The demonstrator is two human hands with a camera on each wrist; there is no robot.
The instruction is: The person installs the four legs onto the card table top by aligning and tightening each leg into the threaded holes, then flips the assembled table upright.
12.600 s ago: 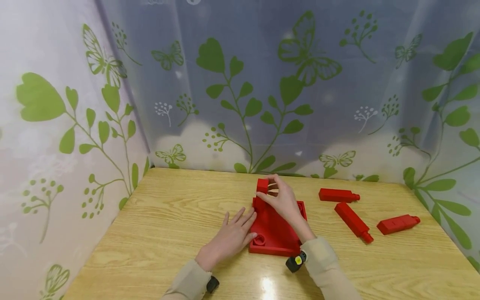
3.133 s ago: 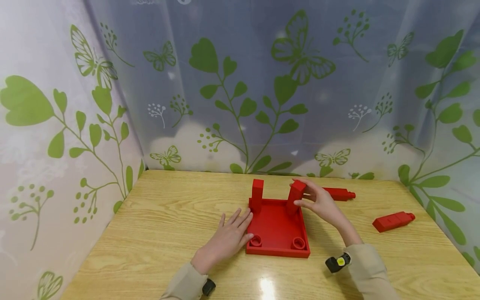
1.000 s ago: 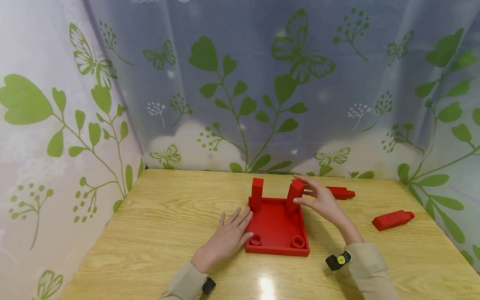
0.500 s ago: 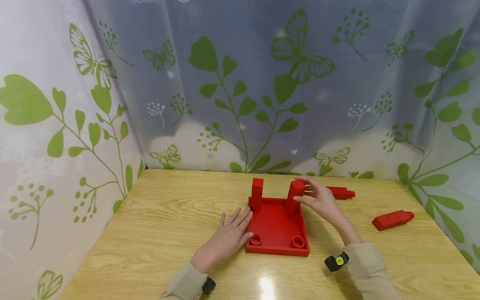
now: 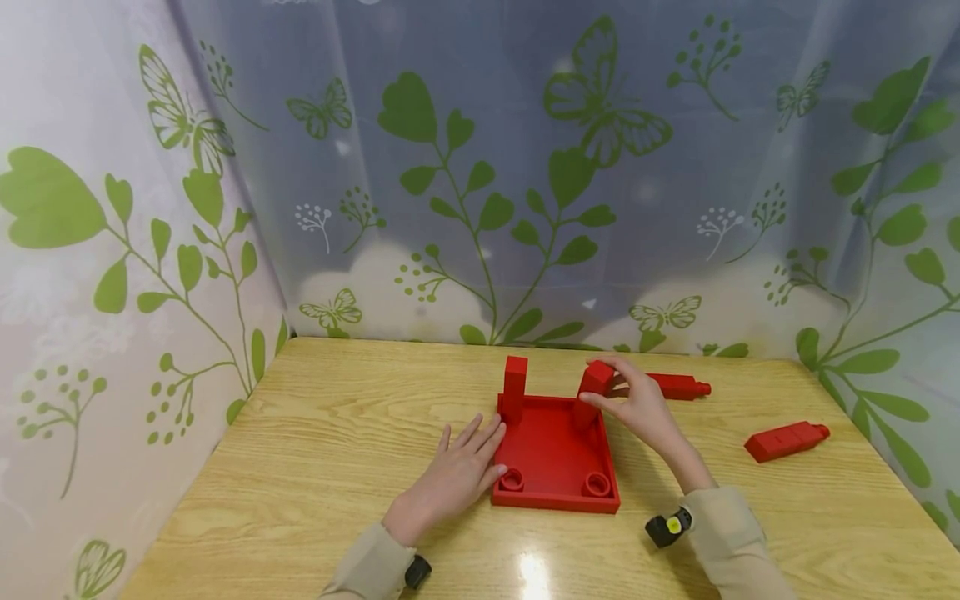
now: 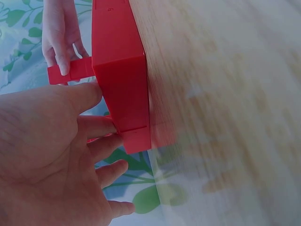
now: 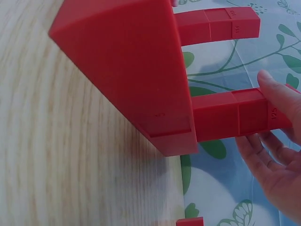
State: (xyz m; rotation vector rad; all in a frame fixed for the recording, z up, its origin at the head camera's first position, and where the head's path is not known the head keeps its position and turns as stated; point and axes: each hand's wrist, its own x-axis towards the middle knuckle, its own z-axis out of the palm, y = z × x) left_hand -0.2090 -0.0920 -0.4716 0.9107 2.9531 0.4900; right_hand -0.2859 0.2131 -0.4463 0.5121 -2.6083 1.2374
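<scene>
A shallow red square tray-like base (image 5: 551, 450) lies on the table, with a round socket (image 5: 596, 484) in each front corner. One red square leg (image 5: 515, 387) stands upright at its back left corner. At the back right corner my right hand (image 5: 641, 408) pinches a second red leg (image 5: 600, 372) between thumb and fingers near its top. In the right wrist view this leg (image 7: 216, 117) meets the inside of the base. My left hand (image 5: 453, 475) lies against the base's left side with fingers spread and fairly straight, thumb by the front left socket.
Two loose red legs with round pegs lie on the right: one (image 5: 675, 386) behind my right hand, another (image 5: 783, 442) farther right. The wooden table (image 5: 337, 433) ends at a patterned curtain (image 5: 450, 250) at the back and left.
Earlier, my right hand held the back left leg, with three loose legs lying right. One of those now stands at the back right. Lately my right fingers have shifted and turned slightly on it.
</scene>
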